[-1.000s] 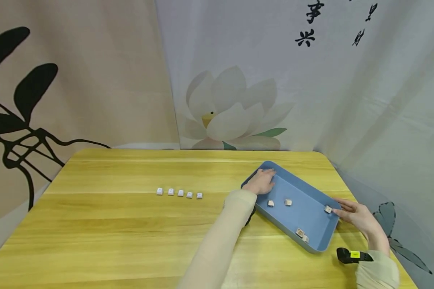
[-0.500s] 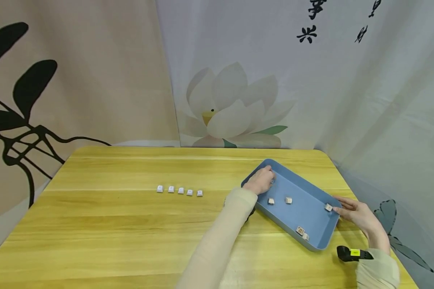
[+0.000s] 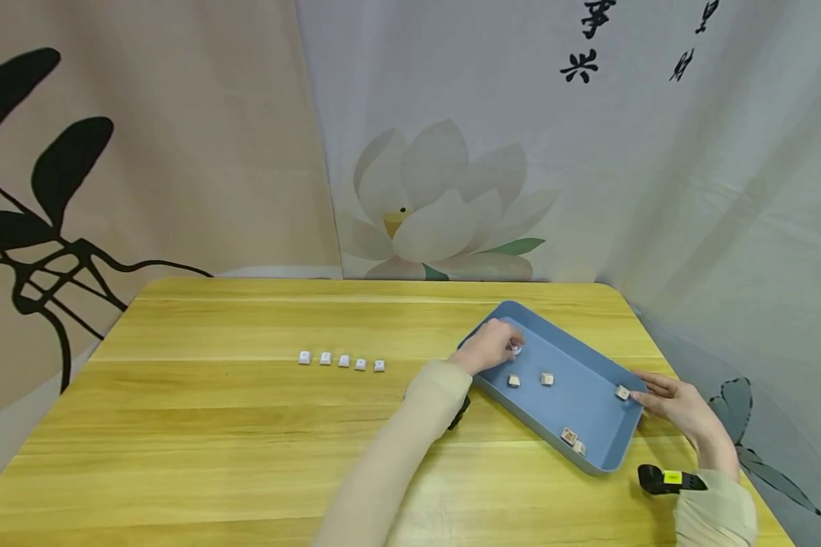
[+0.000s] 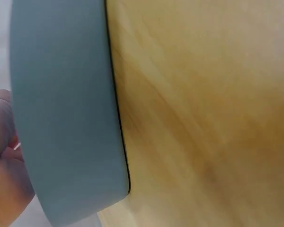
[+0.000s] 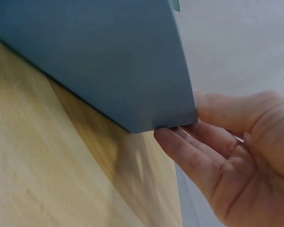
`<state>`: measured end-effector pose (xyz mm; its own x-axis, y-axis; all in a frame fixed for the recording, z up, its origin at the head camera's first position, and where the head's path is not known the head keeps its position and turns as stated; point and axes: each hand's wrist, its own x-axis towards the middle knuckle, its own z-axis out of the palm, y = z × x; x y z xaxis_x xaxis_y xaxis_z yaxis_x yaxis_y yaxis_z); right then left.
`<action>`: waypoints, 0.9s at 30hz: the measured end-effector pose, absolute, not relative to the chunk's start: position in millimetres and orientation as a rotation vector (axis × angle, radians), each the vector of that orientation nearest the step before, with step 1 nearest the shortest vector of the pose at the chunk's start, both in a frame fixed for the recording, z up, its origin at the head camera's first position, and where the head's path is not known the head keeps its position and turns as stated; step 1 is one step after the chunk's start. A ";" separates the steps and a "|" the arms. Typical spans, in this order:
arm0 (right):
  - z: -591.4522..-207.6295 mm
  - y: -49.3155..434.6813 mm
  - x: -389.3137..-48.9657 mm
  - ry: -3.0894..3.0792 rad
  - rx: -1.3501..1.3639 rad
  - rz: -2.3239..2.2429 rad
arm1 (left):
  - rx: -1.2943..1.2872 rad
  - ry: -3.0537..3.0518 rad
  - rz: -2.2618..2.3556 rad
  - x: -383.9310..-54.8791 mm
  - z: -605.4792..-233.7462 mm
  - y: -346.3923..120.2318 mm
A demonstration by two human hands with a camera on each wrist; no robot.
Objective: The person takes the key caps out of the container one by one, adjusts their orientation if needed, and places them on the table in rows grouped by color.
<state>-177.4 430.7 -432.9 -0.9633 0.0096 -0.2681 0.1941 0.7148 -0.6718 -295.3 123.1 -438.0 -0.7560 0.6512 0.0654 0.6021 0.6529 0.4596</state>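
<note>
A blue rectangular tray (image 3: 575, 406) lies at an angle on the right of the table, with several small keycaps inside. Reaching over its left end, my left hand (image 3: 489, 346) pinches a white keycap (image 3: 516, 350) above the tray floor. In the left wrist view the tray's outer wall (image 4: 66, 113) hides most of that hand. My right hand (image 3: 680, 414) grips the tray's right end, thumb over the rim and fingers (image 5: 194, 161) against the outside. Close to the right thumb sits another keycap (image 3: 622, 392) inside the tray.
Several white keycaps (image 3: 344, 361) stand in a row on the wooden table (image 3: 212, 441) left of the tray. Inside the tray, two keycaps lie mid-floor and two more, one a brownish keycap (image 3: 568, 436), lie by the near wall. A printed curtain (image 3: 451, 91) hangs behind.
My left hand first reached into the tray's far left corner, then closed its fingers on a keycap and drew back slightly toward the left. The right hand stays on the tray.
</note>
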 end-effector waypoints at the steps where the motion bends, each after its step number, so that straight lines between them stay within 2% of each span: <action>1: -432.7 430.4 -177.5 2.676 0.164 -1.090 | 1.059 2.747 0.744 -294.2 -437.7 120.6; 11: -433.3 430.6 -177.2 2.670 0.152 -1.099 | 0.977 2.520 1.208 -285.4 -439.6 95.8; 27: -431.8 431.2 -177.7 2.659 0.158 -1.110 | 0.844 2.394 1.484 -261.9 -425.9 53.9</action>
